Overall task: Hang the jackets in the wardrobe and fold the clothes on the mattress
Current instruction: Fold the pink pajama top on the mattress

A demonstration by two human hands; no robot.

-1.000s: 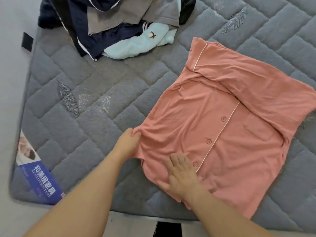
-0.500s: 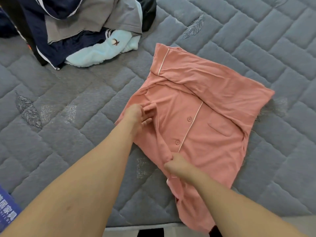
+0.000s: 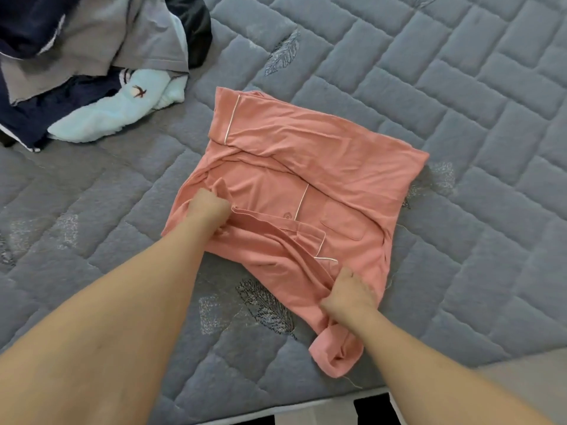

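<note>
Head view: salmon-pink pyjama shirt (image 3: 306, 167) spread on grey quilted mattress (image 3: 460, 87), roughly mid-scene, partly folded. Far portion folded over into a broad band with white piping near its left end. Button placket with white piping running down the middle, one button showing, chest pocket just right of it. Near-left edge lifted and drawn over toward the middle, bunched into a ridge between both hands.

Left hand (image 3: 208, 210) at the shirt's left side, fingers curled tight round a gathered fold of the fabric. Right hand (image 3: 349, 296) at the near edge, fingers curled and pinching the bunched cloth; below it a loose end of the shirt, rolled into a loop, resting on the mattress close to the near edge. Both bare forearms reaching in from the near side.

Far left, well apart from the shirt: heap of other clothes (image 3: 76, 56) on the mattress, with dark navy pieces, a grey garment on top, and a pale blue garment (image 3: 113, 115) bearing a small dark embroidered mark, nearest the shirt. Stitched leaf patterns scattered over the mattress cover. Pale floor showing past the near right corner.
</note>
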